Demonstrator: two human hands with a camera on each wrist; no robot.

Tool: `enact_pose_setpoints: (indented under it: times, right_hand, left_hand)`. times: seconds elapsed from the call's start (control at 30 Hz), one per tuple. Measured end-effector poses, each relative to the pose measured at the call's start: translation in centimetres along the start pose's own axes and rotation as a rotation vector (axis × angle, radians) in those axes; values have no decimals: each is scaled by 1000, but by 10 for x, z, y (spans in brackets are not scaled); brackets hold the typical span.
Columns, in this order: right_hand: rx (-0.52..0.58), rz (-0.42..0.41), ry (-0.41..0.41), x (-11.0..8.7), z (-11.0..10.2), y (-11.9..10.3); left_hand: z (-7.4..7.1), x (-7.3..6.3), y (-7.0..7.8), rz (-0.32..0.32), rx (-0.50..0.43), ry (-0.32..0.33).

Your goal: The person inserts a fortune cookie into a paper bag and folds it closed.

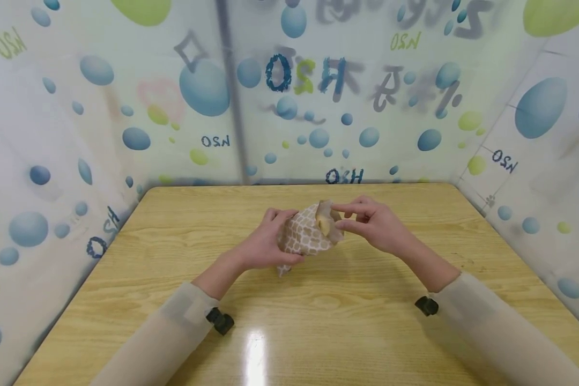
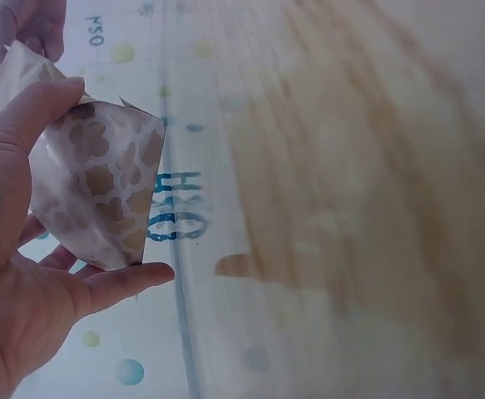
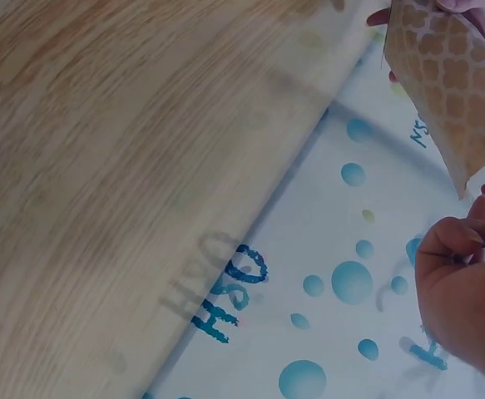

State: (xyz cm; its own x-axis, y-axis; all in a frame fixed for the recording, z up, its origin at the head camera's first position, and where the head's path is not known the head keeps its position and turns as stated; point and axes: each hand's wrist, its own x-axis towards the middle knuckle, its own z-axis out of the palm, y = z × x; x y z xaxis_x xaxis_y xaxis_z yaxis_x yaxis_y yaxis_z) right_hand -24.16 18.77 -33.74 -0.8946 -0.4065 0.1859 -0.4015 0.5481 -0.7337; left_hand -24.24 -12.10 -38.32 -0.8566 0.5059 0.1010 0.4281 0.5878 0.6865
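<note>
A paper bag, tan with a white lattice print, is held above the wooden table near its middle. My left hand grips it from the left, thumb on the near side and fingers around the far side; the left wrist view shows its thumb across the paper. The bag's mouth gapes to the right, with a pale yellowish item inside it, mostly hidden. At that mouth is my right hand, index finger and thumb extended apart at the rim. In the right wrist view its other fingers are curled beneath the bag's corner.
The wooden table has a glossy reflection at the front. Curtain-like walls printed with blue and green dots and letters stand around its back and sides. A small black device is on each sleeve cuff.
</note>
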Motion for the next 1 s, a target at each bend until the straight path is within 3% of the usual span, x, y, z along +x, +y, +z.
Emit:
enact_pose_setpoints:
  times: [1.0]
  right_hand:
    - [60,7,-12,11,23,0]
  left_hand:
    - [1,0,1,2,4,10]
